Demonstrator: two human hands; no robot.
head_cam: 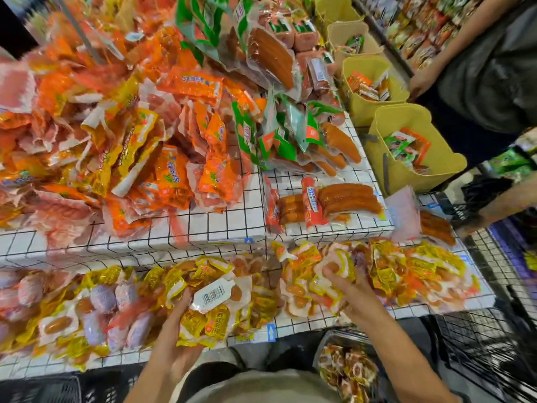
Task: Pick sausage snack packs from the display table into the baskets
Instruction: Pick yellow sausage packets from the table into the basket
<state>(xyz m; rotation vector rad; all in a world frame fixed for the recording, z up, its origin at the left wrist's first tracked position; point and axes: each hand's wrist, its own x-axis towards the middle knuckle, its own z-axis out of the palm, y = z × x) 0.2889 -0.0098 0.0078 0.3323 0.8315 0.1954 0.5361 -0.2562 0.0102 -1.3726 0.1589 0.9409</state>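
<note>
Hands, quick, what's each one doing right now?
Left hand: grips a bunch of yellow snack packs.
Right hand: grips yellow snack packs from the pile on the table.

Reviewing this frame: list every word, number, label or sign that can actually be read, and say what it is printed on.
No text can be quoted with confidence.
Barcode sticker on the pack in the left hand: bars visible, digits too small to read.
Orange packs: printed characters, blurred.
Yellow packs by the right hand: print unreadable.
Green-labelled packs: characters blurred.
Blue arrow tag on the table edge: an arrow, no words.
</note>
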